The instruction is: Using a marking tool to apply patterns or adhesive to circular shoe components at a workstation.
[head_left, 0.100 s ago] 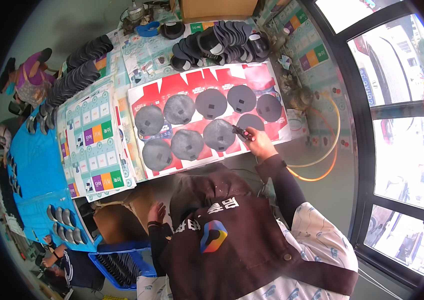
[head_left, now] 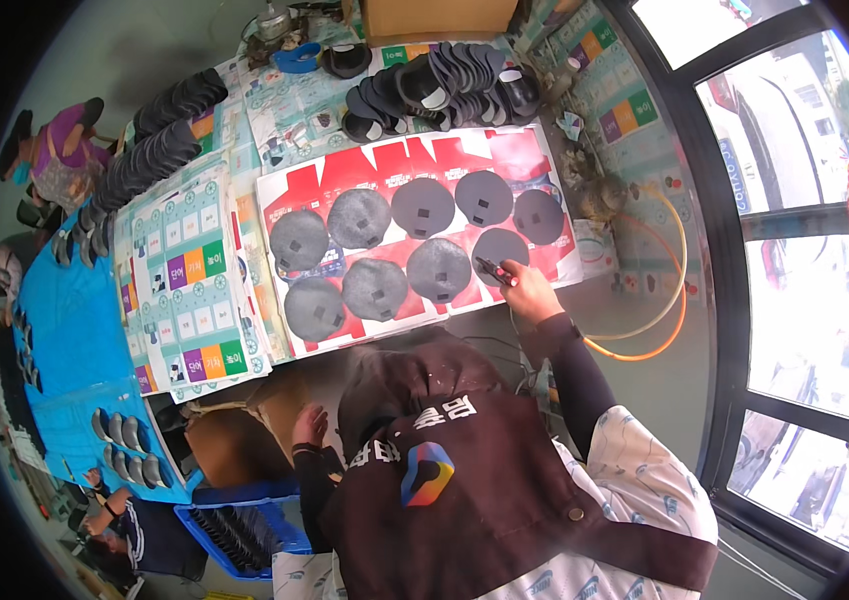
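Note:
My right hand (head_left: pixel 532 292) grips a small dark spray gun (head_left: pixel 492 271) with red on it, held over the lower right dark grey disc (head_left: pixel 500 250). Further round discs lie in two rows on a red and white printed sheet (head_left: pixel 424 330); several have a whitish mottled coat, such as this disc (head_left: pixel 374 288), and small dark squares show on many of them. Low beside my apron, off the table, my left hand (head_left: pixel 311 424) hangs with its fingers apart and nothing in it. The spray gun's handle is hidden inside my right hand.
A yellowish hose and an orange hose (head_left: pixel 679 318) loop right of the table. Stacked dark curved pieces (head_left: pixel 434 85) line the back. Printed sheets (head_left: pixel 189 290) lie left, near a blue-covered table (head_left: pixel 79 330). A blue crate (head_left: pixel 244 530) stands lower left; people work beyond.
My right hand and the spray gun have moved slightly right and toward me, uncovering more of the disc. My left hand has shifted a little left.

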Tool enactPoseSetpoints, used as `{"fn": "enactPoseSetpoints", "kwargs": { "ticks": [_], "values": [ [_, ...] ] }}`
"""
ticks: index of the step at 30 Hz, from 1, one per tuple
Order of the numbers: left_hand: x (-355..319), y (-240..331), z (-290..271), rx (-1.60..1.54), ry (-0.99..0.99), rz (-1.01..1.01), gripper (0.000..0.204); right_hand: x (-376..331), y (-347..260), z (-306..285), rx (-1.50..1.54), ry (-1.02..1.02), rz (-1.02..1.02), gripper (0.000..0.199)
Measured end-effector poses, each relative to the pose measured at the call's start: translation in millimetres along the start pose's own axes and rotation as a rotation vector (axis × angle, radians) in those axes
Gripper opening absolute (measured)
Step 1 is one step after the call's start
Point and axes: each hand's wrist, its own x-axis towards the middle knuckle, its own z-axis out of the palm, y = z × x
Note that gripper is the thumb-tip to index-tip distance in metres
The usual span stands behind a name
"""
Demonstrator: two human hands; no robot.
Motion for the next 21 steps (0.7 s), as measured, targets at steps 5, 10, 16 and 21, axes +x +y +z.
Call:
{"fn": "enactPoseSetpoints", "kwargs": {
  "ticks": [5,10,16,21],
  "values": [
    [-22,-15,-14,0.221,-0.058,0.085,0.040,-22,1,11,0.128,-0.178,0.031,0.023],
    [-39,-13,7,0.013,0.125,-0.081,0.041,-12,-12,34,0.464,-0.176,0.056,0.028],
    [-47,-12,8,-0.014,0.138,-0.061,0.049,-13,-18,19,0.084,-0.243,-0.072,0.032],
    [-50,-18,5,-0.022,0.153,-0.076,0.051,-12,-13,18,0.167,-0.255,-0.079,0.030]
  ]
}}
